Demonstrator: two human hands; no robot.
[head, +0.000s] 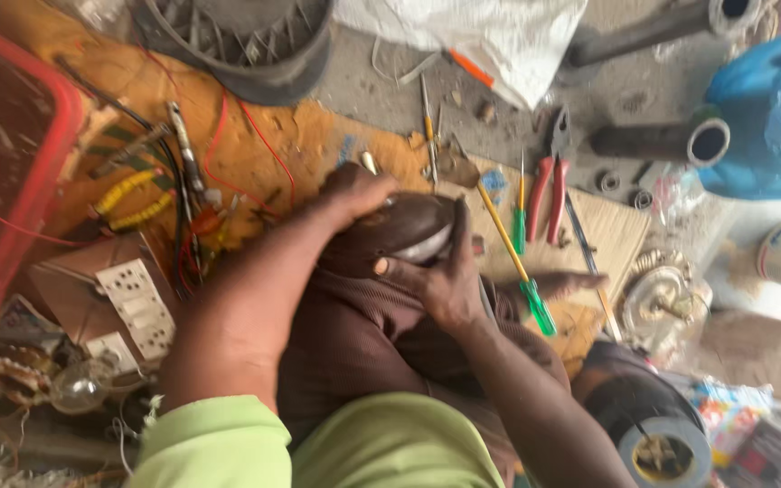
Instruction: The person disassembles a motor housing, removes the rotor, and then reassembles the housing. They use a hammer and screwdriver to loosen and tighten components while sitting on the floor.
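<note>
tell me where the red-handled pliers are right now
In the head view, the red-handled pliers lie on the woven mat at upper right, beside the green-handled screwdriver, beyond the right hand.

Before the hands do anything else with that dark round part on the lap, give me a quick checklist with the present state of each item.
1. Left hand on the round part: ok, it grips the top edge.
2. Right hand steadying it: ok, fingers spread over its near side.
3. Part supported: ok, it rests on the lap.
4. Screwdriver with green handle close by: ok, lying just right of the part.
5. Red-handled pliers within sight: ok, on the mat beyond the screwdriver.
6. Screws or fasteners on the part: cannot tell, the hands cover it and the picture is blurred.
</note>
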